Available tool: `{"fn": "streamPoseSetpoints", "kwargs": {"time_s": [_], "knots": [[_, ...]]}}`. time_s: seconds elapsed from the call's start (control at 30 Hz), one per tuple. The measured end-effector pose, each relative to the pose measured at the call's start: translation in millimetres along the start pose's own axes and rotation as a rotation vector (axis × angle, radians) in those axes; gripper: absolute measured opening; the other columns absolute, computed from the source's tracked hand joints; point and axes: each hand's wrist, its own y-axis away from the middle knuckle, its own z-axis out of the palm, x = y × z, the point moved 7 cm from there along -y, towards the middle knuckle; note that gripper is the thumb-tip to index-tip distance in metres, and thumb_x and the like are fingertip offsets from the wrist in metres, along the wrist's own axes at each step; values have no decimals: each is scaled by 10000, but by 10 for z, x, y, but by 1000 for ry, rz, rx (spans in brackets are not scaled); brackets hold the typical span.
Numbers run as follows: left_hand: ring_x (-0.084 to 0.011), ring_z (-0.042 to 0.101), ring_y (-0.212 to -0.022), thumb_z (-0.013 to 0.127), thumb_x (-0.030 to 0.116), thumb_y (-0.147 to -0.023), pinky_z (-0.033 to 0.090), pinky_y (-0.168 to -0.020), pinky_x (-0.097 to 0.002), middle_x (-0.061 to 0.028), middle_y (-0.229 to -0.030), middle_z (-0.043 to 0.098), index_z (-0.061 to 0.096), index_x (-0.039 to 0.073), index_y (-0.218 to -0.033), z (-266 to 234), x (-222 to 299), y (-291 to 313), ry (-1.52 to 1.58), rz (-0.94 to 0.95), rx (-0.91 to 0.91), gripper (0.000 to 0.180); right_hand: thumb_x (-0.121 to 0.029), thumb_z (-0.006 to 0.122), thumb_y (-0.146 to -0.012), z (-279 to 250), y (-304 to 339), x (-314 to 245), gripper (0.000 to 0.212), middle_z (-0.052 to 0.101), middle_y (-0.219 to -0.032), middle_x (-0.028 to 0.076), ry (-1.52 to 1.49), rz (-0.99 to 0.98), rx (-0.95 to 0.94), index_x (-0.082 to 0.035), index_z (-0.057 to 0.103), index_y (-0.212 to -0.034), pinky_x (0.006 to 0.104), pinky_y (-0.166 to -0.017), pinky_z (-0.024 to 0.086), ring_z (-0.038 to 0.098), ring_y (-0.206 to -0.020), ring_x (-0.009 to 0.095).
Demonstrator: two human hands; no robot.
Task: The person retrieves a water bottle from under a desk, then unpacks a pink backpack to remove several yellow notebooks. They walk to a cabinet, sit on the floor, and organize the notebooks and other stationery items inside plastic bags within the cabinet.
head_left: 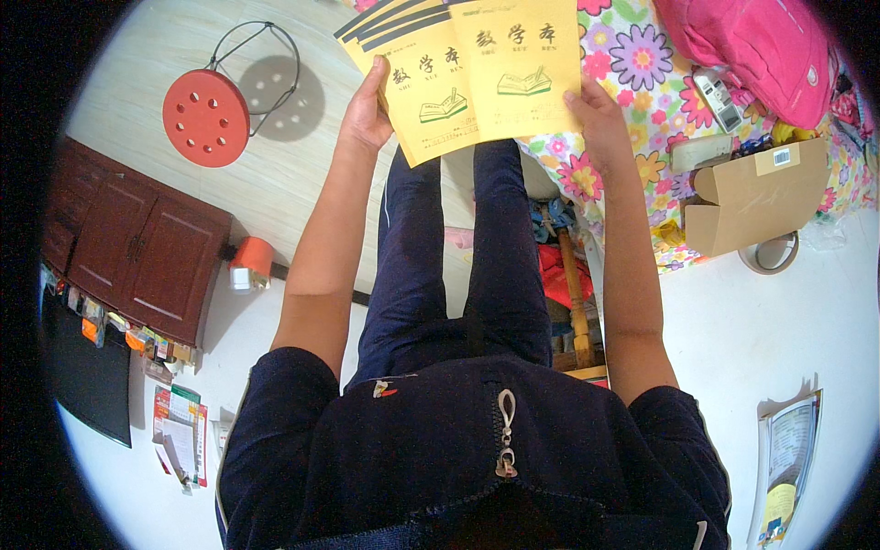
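Several yellow exercise books (431,101) with dark spine strips are fanned out in front of me at the top of the head view. My left hand (368,112) grips the left edge of the fan, its thumb on the front cover. At the right, my right hand (600,115) pinches the edge of the rightmost yellow exercise book (527,69), thumb on its cover. That book overlaps the others beside it. Fingers behind the books are hidden. Each cover bears dark lettering and a small green drawing of an open book.
A flowered bedspread (642,60) lies at the right, with a pink bag (761,55), an open cardboard box (761,197) and a white remote-like device (718,99) on it. At the left are a red round stool (205,117) and a dark wooden cabinet (137,243).
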Motion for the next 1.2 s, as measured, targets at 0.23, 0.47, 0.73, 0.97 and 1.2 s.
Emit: {"fn": "streamPoseSetpoints", "kwargs": {"time_s": [0.23, 0.47, 0.73, 0.97, 1.2], "knots": [[-263, 451, -1151, 348, 622, -835, 385, -948, -412, -128, -1274, 452, 368, 44, -1289, 44, -59, 33, 249, 8, -1, 735, -155, 536, -832, 774, 39, 256, 284, 615, -893, 167, 343, -163, -112, 10, 508, -1061, 335, -730, 470, 602, -821, 242], [-220, 545, -1018, 590, 178, -833, 461, -859, -348, -100, -1126, 547, 432, 14, -1197, -80, -79, -44, -60, 125, 1, 429, -213, 590, -767, 697, 78, -76, 284, 563, -950, 164, 897, -404, 309, -54, 534, -995, 423, -734, 449, 544, -890, 340], [-204, 539, -1031, 608, 194, -818, 462, -863, -329, -96, -1131, 549, 430, 13, -1211, -79, -98, -129, -54, 115, -49, 468, -152, 587, -768, -187, -406, -392, 236, 601, -818, 124, 788, -587, 585, -10, 554, -954, 357, -703, 460, 579, -766, 269], [-207, 532, -1042, 613, 205, -812, 459, -869, -329, -98, -1161, 529, 402, 15, -1234, -66, -86, -87, -72, 107, -25, 508, -162, 570, -791, -154, -503, -428, 182, 592, -737, 132, 620, -533, 552, 9, 543, -848, 330, -638, 457, 579, -662, 236], [-201, 540, -1032, 608, 192, -816, 456, -874, -328, -95, -1145, 539, 413, 11, -1223, -63, -92, -80, -58, 122, -13, 486, -160, 582, -798, -177, -634, -198, 200, 585, -732, 86, 393, -375, 413, 24, 538, -860, 285, -615, 446, 560, -653, 162]]}}
